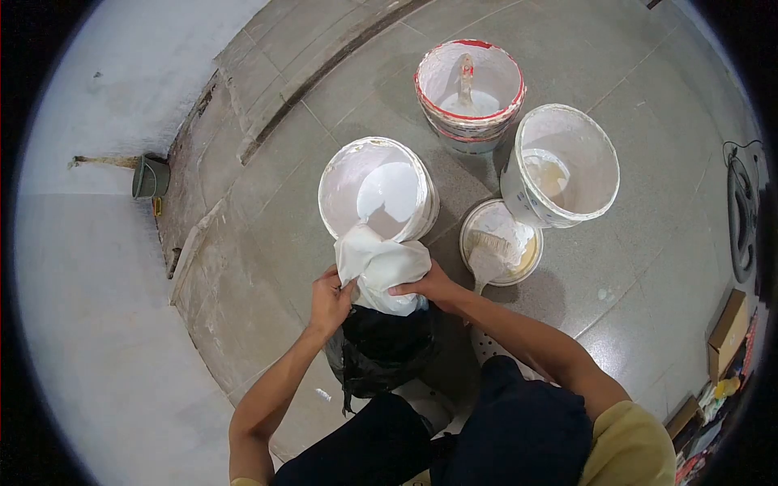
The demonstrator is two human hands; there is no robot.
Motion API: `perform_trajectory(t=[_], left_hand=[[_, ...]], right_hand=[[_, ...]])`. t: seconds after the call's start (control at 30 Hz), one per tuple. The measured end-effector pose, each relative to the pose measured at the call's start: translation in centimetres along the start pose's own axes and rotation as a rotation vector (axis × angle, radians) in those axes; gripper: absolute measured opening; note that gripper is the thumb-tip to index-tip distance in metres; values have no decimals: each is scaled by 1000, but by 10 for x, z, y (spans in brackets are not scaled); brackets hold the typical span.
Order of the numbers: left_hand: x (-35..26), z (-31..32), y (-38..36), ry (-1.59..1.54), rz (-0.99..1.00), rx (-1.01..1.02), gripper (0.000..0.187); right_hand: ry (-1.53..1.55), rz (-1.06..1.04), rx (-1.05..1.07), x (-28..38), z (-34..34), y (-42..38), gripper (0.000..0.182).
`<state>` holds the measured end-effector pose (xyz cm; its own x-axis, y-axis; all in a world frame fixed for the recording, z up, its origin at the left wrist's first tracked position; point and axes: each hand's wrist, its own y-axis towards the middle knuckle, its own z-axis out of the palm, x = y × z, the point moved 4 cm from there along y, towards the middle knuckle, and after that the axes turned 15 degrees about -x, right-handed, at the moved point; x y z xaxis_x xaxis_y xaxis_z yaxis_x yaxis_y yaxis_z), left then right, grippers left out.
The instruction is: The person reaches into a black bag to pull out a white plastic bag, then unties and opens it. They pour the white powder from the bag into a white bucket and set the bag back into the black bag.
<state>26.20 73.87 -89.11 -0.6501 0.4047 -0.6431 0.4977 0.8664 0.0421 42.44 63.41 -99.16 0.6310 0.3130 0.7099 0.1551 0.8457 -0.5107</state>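
My left hand (331, 300) grips the left side of a white plastic bag (379, 271), fingers closed on it. On the other side, my right hand (429, 285) has its thumb over the bag and its fingers closed around it. The bag's upper end lies at the near rim of a white bucket (334, 190), which has smooth white paint (391, 190) in the bottom. What is inside the bag is hidden. Just below it, a black plastic bag (382, 348) sits on the floor between my legs.
A red-rimmed bucket (442, 130) with a brush (466, 81) inside stands farther back. Beside it is another white bucket (596, 154), partly over a round lid (527, 266) bearing a wide brush (488, 257). A small dark bucket (151, 178) stands by the left wall.
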Motion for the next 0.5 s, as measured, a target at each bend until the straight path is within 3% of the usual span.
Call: perform_trajectory(t=[0.23,0.5], left_hand=[[5,3,0,118,101,-97,17],[0,0,0,69,32,-105,17]], right_hand=[[22,-52,-40,2,1,-2,84],[-139,-186,-333,9,-6,-15,75]])
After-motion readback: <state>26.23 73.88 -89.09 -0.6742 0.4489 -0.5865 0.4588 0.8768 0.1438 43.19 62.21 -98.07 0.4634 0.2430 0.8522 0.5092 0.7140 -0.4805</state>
